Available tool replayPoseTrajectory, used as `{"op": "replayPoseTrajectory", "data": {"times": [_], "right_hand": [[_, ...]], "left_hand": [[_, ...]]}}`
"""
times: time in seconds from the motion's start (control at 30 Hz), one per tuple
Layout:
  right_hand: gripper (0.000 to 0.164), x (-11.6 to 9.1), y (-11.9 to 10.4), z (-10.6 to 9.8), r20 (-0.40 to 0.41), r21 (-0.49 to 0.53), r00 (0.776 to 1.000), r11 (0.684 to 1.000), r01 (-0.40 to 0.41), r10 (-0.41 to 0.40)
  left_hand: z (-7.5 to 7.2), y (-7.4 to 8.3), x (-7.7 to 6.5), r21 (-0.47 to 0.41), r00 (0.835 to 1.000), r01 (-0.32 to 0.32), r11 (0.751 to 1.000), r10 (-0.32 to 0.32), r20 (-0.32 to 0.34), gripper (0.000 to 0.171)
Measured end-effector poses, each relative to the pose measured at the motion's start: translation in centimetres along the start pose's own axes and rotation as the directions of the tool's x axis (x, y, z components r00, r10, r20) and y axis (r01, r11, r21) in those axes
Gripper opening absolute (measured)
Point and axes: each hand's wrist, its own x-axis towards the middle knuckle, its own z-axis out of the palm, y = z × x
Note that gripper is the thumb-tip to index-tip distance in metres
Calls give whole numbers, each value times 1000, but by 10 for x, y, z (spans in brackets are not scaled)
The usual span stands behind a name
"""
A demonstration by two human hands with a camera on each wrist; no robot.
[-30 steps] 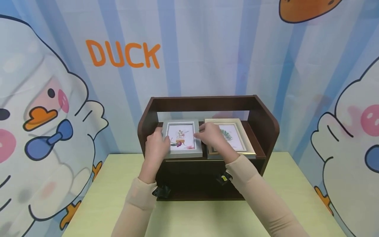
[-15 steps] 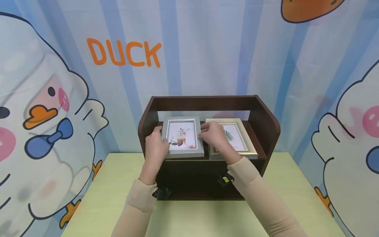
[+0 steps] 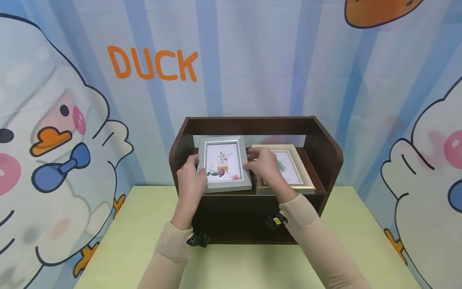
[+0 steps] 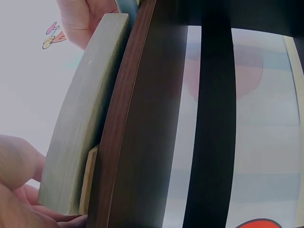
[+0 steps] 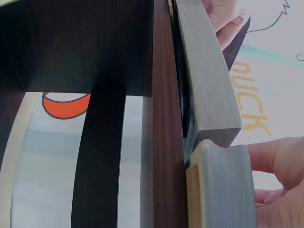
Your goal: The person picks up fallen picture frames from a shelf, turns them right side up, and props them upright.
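A silver-grey picture frame (image 3: 223,185) with a flower print leans tilted on the left of the dark brown shelf's top board, its far edge raised. My left hand (image 3: 191,176) grips its left side, thumb near the front and fingers toward the back. On its right side my right hand (image 3: 265,164) pinches the edge between thumb and fingers. Seen from the left wrist, the frame's lower edge (image 4: 78,114) lies close to the board, with left fingers around the near corner. A gold-rimmed picture frame (image 3: 301,170) with a leaf print lies to the right, partly covered by my right hand.
The small brown shelf (image 3: 249,125) has raised side panels and a back rail around the top board. It stands on a pale yellow table (image 3: 151,224), against a blue striped curtain (image 3: 252,60) printed with cartoon ducks.
The silver-grey frame's far edge has risen, and the frame has shifted slightly right and turned a little between both hands. The gold-rimmed frame stays nearly in place.
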Motion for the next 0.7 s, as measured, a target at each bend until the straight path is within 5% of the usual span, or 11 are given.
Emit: {"op": "replayPoseTrajectory", "data": {"times": [0.33, 0.7], "right_hand": [[56, -2, -3, -5, 51, 104, 997, 993, -58, 53], [59, 0, -5, -7, 60, 242, 993, 964, -110, 98]], "left_hand": [[0, 4, -1, -52, 991, -80, 995, 73, -112, 40], [0, 5, 1, -140, 991, -52, 989, 33, -132, 40]]}}
